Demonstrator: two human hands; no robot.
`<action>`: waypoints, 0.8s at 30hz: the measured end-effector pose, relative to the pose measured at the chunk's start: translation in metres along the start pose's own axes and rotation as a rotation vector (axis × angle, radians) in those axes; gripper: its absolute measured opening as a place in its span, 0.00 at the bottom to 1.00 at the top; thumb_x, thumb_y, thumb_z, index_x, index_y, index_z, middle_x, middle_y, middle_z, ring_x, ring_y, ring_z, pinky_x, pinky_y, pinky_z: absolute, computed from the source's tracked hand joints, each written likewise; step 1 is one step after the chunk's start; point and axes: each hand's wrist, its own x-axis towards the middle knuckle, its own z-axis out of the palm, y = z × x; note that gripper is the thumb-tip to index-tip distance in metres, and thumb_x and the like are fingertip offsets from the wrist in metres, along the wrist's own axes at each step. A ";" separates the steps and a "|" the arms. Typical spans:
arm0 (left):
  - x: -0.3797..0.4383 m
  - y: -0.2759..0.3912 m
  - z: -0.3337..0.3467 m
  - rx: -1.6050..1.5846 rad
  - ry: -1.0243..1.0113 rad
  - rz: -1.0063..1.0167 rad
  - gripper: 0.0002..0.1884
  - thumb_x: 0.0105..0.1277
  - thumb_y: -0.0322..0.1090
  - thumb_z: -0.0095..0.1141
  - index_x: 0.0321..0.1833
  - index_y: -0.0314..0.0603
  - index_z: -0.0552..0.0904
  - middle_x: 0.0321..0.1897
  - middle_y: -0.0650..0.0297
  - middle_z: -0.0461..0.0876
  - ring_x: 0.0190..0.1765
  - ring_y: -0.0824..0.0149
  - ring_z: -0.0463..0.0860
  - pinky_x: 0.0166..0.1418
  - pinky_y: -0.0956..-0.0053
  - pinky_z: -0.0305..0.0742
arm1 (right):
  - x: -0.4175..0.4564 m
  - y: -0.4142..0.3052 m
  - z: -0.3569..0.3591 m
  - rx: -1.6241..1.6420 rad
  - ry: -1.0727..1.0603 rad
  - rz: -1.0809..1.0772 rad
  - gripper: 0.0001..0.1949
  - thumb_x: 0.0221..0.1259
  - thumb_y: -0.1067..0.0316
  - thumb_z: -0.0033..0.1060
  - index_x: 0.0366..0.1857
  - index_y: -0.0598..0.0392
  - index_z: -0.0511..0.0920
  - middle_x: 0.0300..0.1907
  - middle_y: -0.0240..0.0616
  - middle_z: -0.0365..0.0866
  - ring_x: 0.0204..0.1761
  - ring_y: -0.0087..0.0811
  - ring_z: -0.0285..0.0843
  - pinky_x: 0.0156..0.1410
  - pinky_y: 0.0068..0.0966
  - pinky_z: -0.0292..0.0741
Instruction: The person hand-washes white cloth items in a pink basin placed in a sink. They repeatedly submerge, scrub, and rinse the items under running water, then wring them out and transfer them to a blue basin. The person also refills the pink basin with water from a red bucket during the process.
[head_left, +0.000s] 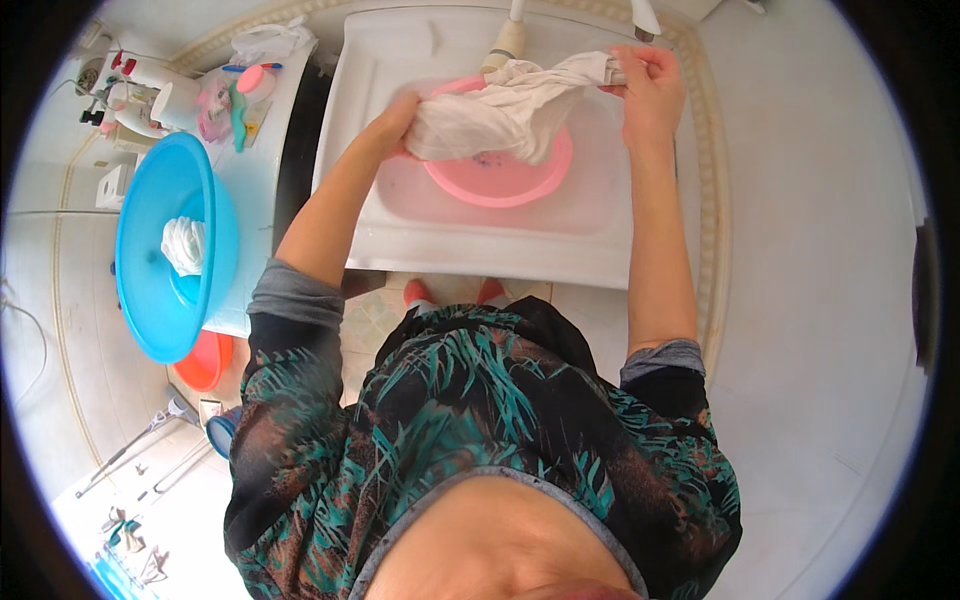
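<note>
A crumpled white cloth (495, 124) is stretched between my two hands above a pink basin (499, 187). At its left end, my left hand (401, 126) grips the fabric. My right hand (651, 86) pinches the gathered right end, higher up in the view. The basin stands inside a white sink (487, 251), and the cloth hides the upper part of it. Small dark marks show on the basin's bottom.
On the left, a large blue basin (135, 300) holds a bundled white cloth (184, 245). Bottles, a pink-lidded jar (256, 82) and a plastic bag (271, 39) crowd the counter behind it. A faucet (504, 49) rises at the sink's back. An orange-red basin (206, 362) is lower left.
</note>
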 end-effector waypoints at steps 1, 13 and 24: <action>-0.002 -0.005 -0.011 -0.013 0.077 0.026 0.26 0.64 0.42 0.28 0.59 0.36 0.69 0.54 0.55 0.75 0.56 0.58 0.75 0.56 0.58 0.73 | 0.005 0.003 -0.006 0.015 0.040 0.019 0.06 0.58 0.72 0.56 0.33 0.59 0.70 0.35 0.40 0.78 0.31 0.26 0.77 0.32 0.25 0.78; -0.026 -0.011 0.017 -0.180 0.412 0.383 0.23 0.60 0.37 0.36 0.57 0.33 0.69 0.51 0.54 0.74 0.53 0.59 0.75 0.56 0.65 0.71 | 0.014 0.059 -0.026 -0.325 -0.149 0.003 0.07 0.54 0.70 0.58 0.30 0.60 0.71 0.26 0.36 0.80 0.29 0.25 0.78 0.33 0.22 0.73; -0.084 0.057 0.077 0.016 0.174 0.661 0.31 0.53 0.39 0.41 0.62 0.35 0.68 0.57 0.56 0.72 0.58 0.61 0.70 0.62 0.72 0.64 | -0.015 0.122 0.023 -0.707 -0.603 -0.108 0.15 0.55 0.70 0.57 0.47 0.58 0.72 0.41 0.39 0.80 0.46 0.26 0.77 0.47 0.26 0.73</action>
